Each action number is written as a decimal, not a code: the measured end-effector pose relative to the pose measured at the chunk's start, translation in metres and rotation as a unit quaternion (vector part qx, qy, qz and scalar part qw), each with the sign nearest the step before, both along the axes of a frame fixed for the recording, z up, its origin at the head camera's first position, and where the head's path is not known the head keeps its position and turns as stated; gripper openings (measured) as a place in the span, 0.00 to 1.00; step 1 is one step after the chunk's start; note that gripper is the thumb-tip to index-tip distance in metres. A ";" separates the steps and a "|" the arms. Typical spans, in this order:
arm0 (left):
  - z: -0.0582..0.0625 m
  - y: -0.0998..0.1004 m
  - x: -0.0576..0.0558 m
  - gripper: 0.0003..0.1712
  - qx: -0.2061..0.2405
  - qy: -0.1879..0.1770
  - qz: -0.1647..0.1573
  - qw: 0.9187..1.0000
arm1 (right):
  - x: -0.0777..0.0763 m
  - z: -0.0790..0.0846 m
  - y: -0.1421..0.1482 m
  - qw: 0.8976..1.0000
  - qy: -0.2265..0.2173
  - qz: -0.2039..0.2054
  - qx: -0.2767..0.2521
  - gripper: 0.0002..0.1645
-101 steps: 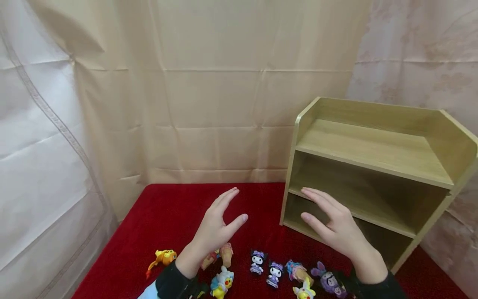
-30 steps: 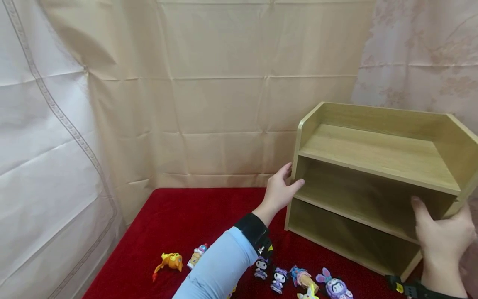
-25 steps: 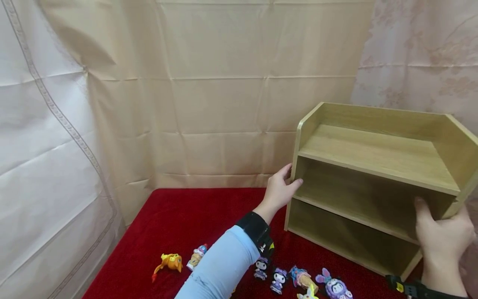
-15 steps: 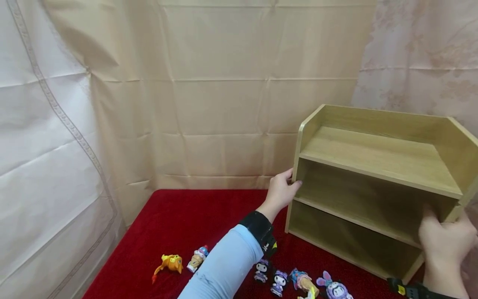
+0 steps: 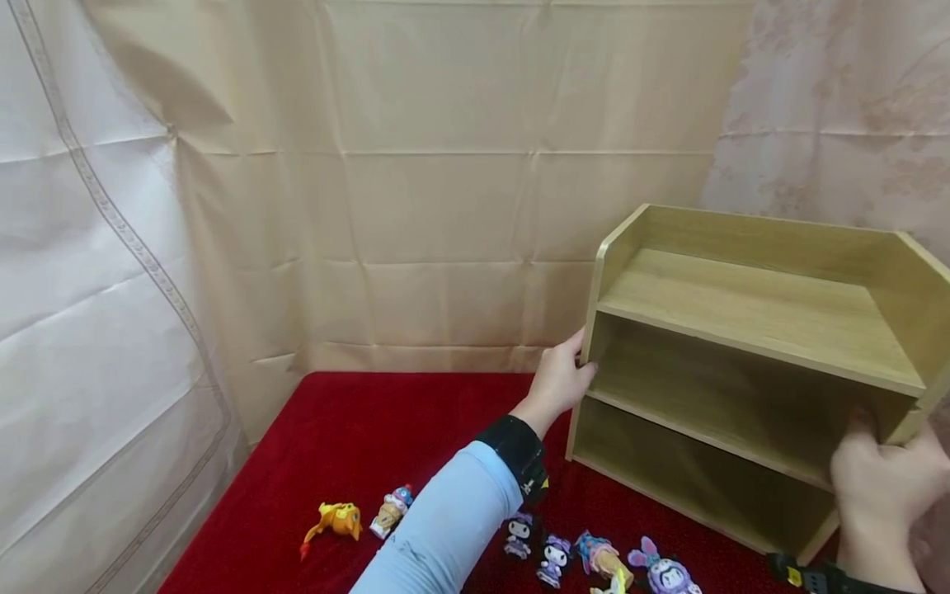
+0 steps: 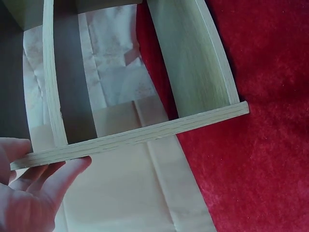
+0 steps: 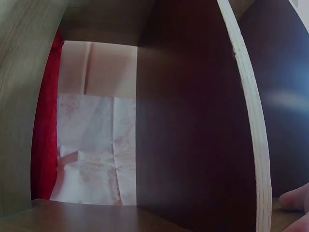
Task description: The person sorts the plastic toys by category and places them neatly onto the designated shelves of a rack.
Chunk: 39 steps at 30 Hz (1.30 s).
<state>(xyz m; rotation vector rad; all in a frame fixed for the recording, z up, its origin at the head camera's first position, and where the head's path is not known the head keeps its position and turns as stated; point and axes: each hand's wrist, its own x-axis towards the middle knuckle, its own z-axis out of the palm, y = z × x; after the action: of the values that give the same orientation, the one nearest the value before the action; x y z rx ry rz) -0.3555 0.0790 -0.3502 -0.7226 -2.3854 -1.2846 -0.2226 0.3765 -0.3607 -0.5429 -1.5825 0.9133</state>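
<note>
Shelf unit: the wooden shelf unit (image 5: 750, 363) stands on the red counter (image 5: 356, 437) toward its right back, held between your two hands.
Right grip: your right hand (image 5: 886, 487) clasps the near right side panel at the middle shelf, thumb curled over the front edge; your right wrist view shows only a fingertip (image 7: 295, 199) beside the panel edge.
Left grip: your left hand (image 5: 560, 381) holds the far left side panel, thumb on its front edge, fingers behind it; your left wrist view shows the fingers (image 6: 46, 181) flat along the board.
Toys: small figures (image 5: 549, 557) lie in a row at the near edge of the counter, apart from the unit.
Hidden: your right hand's fingers behind the panel are out of sight; the unit's right foot and several figures are cut off by the frame.
</note>
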 end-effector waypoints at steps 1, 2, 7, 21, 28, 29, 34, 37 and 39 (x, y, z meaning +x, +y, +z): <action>-0.001 0.000 0.000 0.37 0.000 0.007 -0.002 1.000 | 0.001 0.000 0.000 1.000 0.003 0.001 0.001 0.23; -0.002 0.000 0.000 0.37 -0.002 0.011 -0.004 1.000 | 0.001 -0.001 0.001 1.000 0.007 -0.001 0.002 0.22; -0.006 -0.004 -0.002 0.36 -0.009 0.039 -0.007 0.999 | 0.002 -0.005 0.001 1.000 0.018 -0.011 0.018 0.19; -0.005 -0.015 0.000 0.33 -0.020 0.114 -0.020 0.993 | 0.002 -0.006 -0.001 0.995 0.059 -0.012 0.081 0.18; -0.003 -0.027 0.005 0.34 -0.020 0.136 -0.020 0.990 | -0.001 -0.002 -0.004 0.994 0.053 -0.013 0.097 0.10; -0.002 -0.030 0.006 0.33 -0.020 0.140 -0.021 0.990 | -0.002 -0.002 -0.006 0.994 0.053 -0.008 0.097 0.10; -0.002 -0.045 0.012 0.29 -0.018 0.161 -0.016 0.987 | -0.005 -0.004 -0.015 0.993 0.048 0.006 0.109 0.15; -0.001 -0.054 0.014 0.28 -0.011 0.168 -0.011 0.986 | -0.010 -0.003 -0.022 0.992 0.045 0.016 0.113 0.15; 0.001 -0.062 0.015 0.28 -0.006 0.171 -0.007 0.985 | -0.014 0.000 -0.027 0.992 0.048 0.027 0.113 0.14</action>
<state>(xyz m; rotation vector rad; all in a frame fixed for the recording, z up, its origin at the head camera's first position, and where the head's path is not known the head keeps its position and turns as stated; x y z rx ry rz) -0.3402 0.0170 -0.3489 -0.8844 -2.1156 -1.0537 -0.2369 0.3493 -0.3607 -0.2937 -1.5944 0.7757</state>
